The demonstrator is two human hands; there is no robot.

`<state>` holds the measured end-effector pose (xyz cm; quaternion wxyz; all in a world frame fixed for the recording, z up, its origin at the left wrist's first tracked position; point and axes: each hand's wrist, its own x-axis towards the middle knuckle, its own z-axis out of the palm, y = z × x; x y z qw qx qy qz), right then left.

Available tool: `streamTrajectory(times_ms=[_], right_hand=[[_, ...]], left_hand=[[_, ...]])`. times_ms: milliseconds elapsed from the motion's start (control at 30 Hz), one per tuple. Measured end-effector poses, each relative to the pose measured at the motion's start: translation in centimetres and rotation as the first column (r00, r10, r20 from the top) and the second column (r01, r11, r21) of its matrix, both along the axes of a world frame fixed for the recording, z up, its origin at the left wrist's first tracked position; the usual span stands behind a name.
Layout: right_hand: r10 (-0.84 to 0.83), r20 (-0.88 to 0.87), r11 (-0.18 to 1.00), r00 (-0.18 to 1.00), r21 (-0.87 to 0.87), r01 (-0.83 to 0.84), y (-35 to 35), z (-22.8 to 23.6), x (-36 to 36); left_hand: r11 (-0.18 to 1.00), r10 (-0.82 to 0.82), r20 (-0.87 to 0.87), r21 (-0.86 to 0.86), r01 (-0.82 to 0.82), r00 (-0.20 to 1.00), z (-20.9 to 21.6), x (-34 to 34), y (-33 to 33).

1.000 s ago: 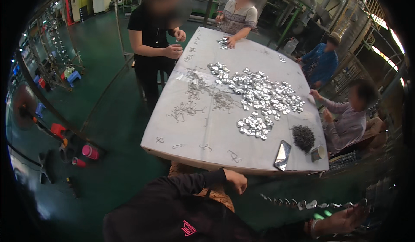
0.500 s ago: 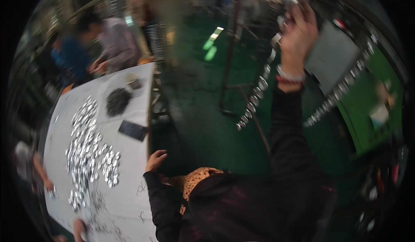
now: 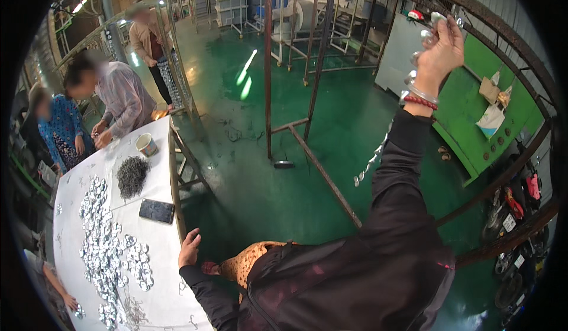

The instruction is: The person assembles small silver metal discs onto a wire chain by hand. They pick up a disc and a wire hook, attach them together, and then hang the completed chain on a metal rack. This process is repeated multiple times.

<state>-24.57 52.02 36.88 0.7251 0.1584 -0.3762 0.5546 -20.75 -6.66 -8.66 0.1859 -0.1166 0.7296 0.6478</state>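
Note:
My right hand (image 3: 439, 56) is raised at the upper right, its fingers closed on the top of a string of shiny silver metal pieces (image 3: 378, 151). The string runs down beside my wrist and hangs left of my sleeve; my arm may hide part of it. Close to the fingertips is a curved rusty rail (image 3: 503, 30). My left hand (image 3: 189, 248) is low by the edge of the white-topped table (image 3: 163, 245), empty, with its fingers loosely apart. On that table lie a heap of silver pieces (image 3: 100, 236) and a pile of dark wire bits (image 3: 132, 177).
A phone (image 3: 157, 211) and a paper cup (image 3: 146, 145) sit on the table. People (image 3: 121, 97) work along its far side, and another hand (image 3: 70, 302) touches pieces at left. Rusty frame legs (image 3: 325, 174) stand ahead. A green panel (image 3: 473, 118) is at right.
My view has turned and steadied, with the table now lower and further left. My right hand has shifted right, still holding the string. A second hanging strand seen earlier at right no longer shows.

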Motion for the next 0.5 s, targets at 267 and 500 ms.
streamTrajectory(times_ms=[267, 500], right_hand=[[-0.144, 0.117, 0.988, 0.983, -0.041, 0.15, 7.4, 4.2, 1.1], [-0.194, 0.184, 0.981, 0.964, 0.003, 0.196, 13.0, 7.4, 0.2]], left_hand=[[1.0, -0.004, -0.004, 0.012, 0.004, 1.0, -0.8, -0.1, 0.0], [1.0, -0.009, -0.043, -0.006, 0.009, 0.999, -0.8, -0.4, -0.1]])
